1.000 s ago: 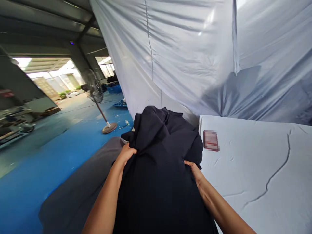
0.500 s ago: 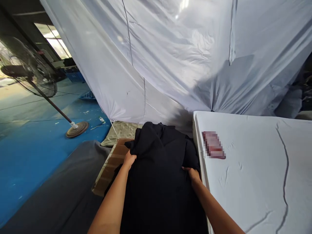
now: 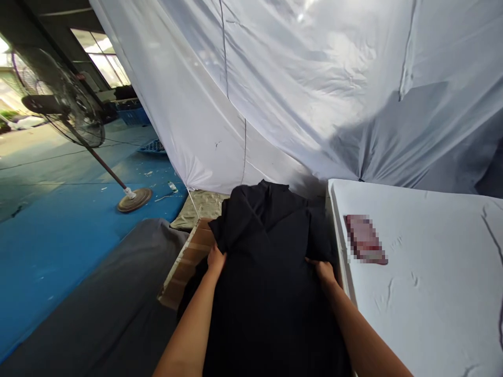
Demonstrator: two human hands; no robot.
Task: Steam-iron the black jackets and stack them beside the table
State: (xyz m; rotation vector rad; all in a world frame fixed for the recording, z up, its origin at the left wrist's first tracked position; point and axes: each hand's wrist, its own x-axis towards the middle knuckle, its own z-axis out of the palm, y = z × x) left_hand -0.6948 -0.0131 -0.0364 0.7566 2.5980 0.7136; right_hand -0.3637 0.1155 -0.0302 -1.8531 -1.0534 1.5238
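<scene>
A black garment (image 3: 271, 272), which looks like a short-sleeved shirt, lies stretched out in front of me, its collar end away from me. My left hand (image 3: 216, 260) is closed on its left edge, just below the sleeve. On the other side, my right hand (image 3: 323, 270) pinches the cloth near the right sleeve, with the fingertips partly hidden by fabric. Below and to the left shows a cardboard box (image 3: 188, 262), and dark cloth sits inside its edge.
At right stands a white-covered table (image 3: 408, 309) with a pixelated reddish item (image 3: 365, 239) on it. A white sheet (image 3: 291, 94) hangs behind. Grey fabric (image 3: 113, 293) lies at left, and a pedestal fan (image 3: 134, 200) stands on the blue floor.
The view has shifted a little, so everything sits further right. Both hands keep their hold on the black garment, and its collar end looks more spread out.
</scene>
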